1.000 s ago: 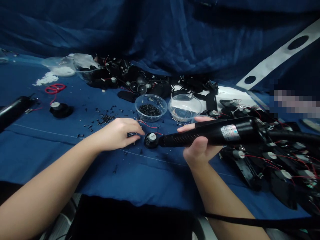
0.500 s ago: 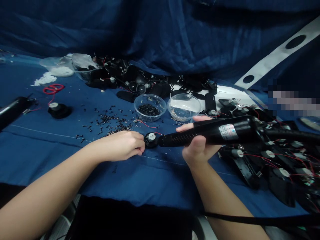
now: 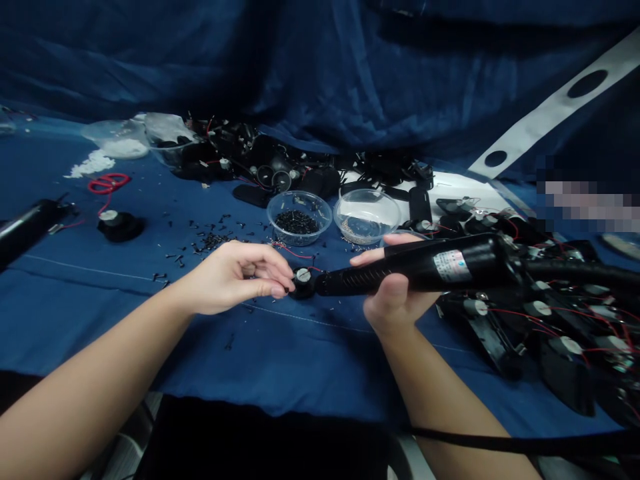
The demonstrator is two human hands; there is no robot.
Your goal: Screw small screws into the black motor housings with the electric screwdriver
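My right hand (image 3: 400, 300) is wrapped round a black cylindrical housing (image 3: 453, 263) with a silvery label and slots along its narrower neck. A thick black cord or hose leads off its right end. At its left tip sits a small black piece with a whitish round motor (image 3: 303, 275) and a red wire; whether the two are joined I cannot tell. My left hand (image 3: 245, 277) is beside that piece, thumb and fingertips drawn together at its left edge. Something tiny and dark shows at the fingertips, too small to name. Loose black screws (image 3: 210, 241) lie behind this hand.
Two clear plastic tubs stand behind my hands, one with black screws (image 3: 299, 222), one with small metal bits (image 3: 367, 230). Motor parts with red wires (image 3: 570, 347) crowd the right. Another black cylinder (image 3: 30, 227), a motor piece (image 3: 119, 225) and red loops (image 3: 109, 183) lie left.
My left hand has turned and drawn back slightly to the left, its curled fingers straightening so that thumb and fingertips show. My right hand and the black housing have barely moved.
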